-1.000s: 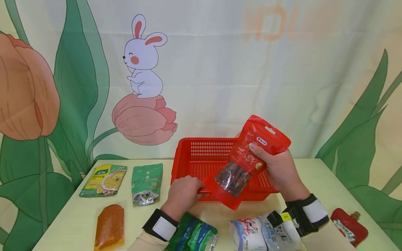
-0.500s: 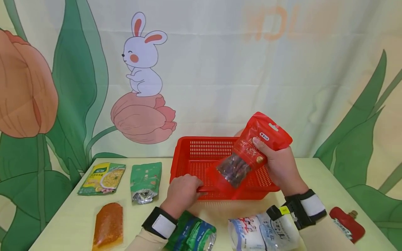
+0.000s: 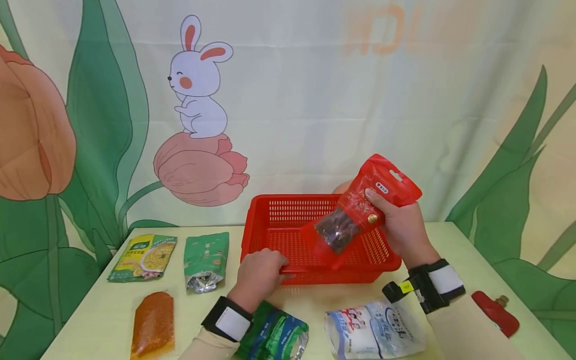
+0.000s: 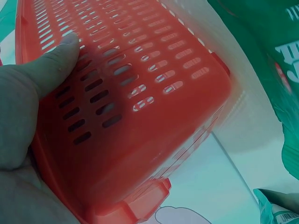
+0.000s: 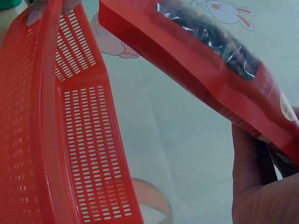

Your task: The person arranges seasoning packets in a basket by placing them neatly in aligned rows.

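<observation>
My left hand [image 3: 261, 274] grips the near rim of a red perforated plastic basket [image 3: 333, 277], towards its left end. In the left wrist view the thumb [image 4: 58, 60] presses on the basket's slotted outer wall [image 4: 159, 126]. My right hand [image 3: 406, 227] holds a red stand-up pouch [image 3: 360, 207] near its top, thumb across the front. Dark, shrivelled pieces show through the pouch's clear window. Tilted, the pouch hangs over the basket's right half with its lower end towards the basket floor. The right wrist view shows the pouch [image 5: 201, 74] apart from the basket's rim [image 5: 44, 116].
At the left lie a yellow-green food packet [image 3: 144, 257], a green pouch [image 3: 207, 260] and an orange-brown sachet [image 3: 153, 322]. In front of the basket are a green-blue packet [image 3: 274, 332] and a white-blue bag [image 3: 375, 330]. A red spouted pouch [image 3: 497, 312] sits far right.
The red pouch has risen and moved back with my right hand; its lower end has passed from in front of the near rim to over the basket's inside. My left hand keeps its grip.
</observation>
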A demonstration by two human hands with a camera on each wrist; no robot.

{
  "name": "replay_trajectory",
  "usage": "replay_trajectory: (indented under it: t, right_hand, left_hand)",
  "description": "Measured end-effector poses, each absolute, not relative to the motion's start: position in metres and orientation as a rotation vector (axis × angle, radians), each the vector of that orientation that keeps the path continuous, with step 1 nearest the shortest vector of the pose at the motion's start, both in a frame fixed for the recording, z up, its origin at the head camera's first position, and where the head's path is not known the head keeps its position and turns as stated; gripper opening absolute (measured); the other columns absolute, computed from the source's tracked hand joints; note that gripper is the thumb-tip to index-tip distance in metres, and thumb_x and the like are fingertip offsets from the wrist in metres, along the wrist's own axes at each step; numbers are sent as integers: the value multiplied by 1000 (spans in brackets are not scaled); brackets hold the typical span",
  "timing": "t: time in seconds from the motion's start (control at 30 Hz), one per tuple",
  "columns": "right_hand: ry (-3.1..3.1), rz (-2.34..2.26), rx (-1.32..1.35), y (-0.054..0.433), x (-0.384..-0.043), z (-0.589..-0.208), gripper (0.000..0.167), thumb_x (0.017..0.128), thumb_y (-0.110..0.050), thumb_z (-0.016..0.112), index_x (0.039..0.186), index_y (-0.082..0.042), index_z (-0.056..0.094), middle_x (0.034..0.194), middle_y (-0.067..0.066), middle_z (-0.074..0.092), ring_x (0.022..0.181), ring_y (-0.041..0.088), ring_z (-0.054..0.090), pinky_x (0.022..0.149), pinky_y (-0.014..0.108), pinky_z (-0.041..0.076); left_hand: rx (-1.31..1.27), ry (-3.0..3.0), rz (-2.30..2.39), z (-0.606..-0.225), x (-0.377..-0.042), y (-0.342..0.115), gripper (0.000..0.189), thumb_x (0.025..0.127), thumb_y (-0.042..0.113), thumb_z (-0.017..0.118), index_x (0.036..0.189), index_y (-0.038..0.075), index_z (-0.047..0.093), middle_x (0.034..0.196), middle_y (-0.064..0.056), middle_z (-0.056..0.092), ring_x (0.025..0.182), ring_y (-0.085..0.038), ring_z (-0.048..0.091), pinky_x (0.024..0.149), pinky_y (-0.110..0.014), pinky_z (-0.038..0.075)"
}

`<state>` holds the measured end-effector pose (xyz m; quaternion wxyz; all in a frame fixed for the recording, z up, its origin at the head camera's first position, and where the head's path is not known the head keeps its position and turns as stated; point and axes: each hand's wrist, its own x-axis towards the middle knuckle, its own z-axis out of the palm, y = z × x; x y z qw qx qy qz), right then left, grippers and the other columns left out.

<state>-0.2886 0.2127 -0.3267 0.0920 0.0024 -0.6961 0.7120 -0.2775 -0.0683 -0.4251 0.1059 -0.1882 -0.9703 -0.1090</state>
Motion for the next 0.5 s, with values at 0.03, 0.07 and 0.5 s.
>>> replay_trajectory:
  t: [0.03,0.07,0.5]
  right_hand:
    - [-2064,2114,-5,213,-290,-327,77,85,-52,78,146,-24,39,140,-2,55,125,21,60,92,31,60]
    - [-2060,2116,-16,214,-291,-327,78,85,-52,79,146,-24,39,141,-2,54,125,21,59,92,30,60]
    - [-2059,2116,-150,218,-305,-331,82,86,-54,78,149,-22,36,143,-2,52,127,19,56,91,27,60]
  left_hand:
    - [-556,-2855,-319,-425,-277,-69,29,77,36,90,98,18,84,81,0,77,65,-14,61,71,-37,61]
    - [-560,-2852,-321,-424,-277,-69,29,77,36,90,98,17,84,81,0,77,66,-14,61,71,-37,61]
    - [-564,-2853,-293,-426,-278,-70,24,77,35,90,94,19,83,80,1,77,66,-14,60,67,-35,59]
